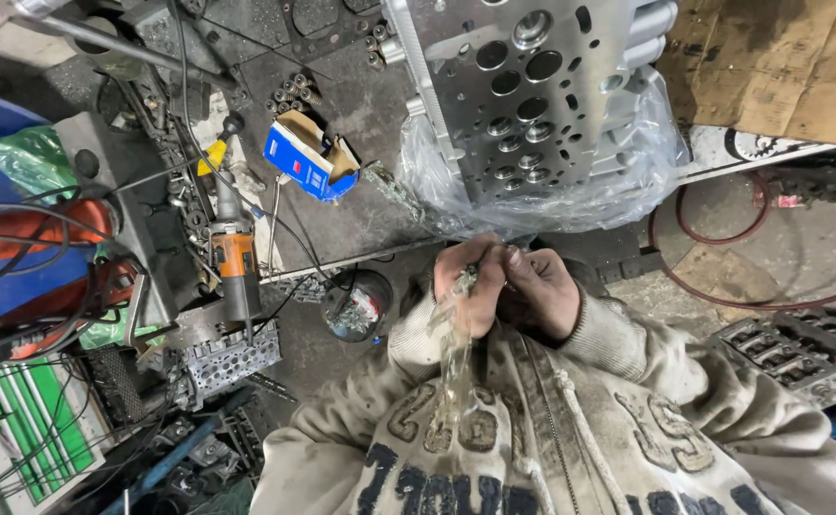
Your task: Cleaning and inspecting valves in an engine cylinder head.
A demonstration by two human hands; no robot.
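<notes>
left grip: the left hand (466,286) is pinching shut around the top of a thin clear plastic wrapper (454,358), fingers curled tight, held up close to the chest

right grip: the right hand (542,291) is closing in on the same spot, fingertips pressing against the left ones, so both are working that one little bit of wrapper. can't tell if there's a small part inside

wrapper: it's hanging down loose from the hands over the front of the dirty hoodie (570,429), not touching the counter at all

step in hand: looks to me like they're picking or tearing the wrapper open at the top, still at the fiddly start of it

next move: my guess is it's calling for a firm pinch on each side and a pull apart, careful so whatever's in there isn't dropping to the floor

just past the hands: the big metal cylinder head (523,95) is sitting on a clear plastic bag (628,172) at the counter (361,219) edge

further out: an open blue cardboard box (308,162) is lying on the counter, an orange power tool (235,262) is near the left edge, a red hose (723,238) is looping on the floor
</notes>
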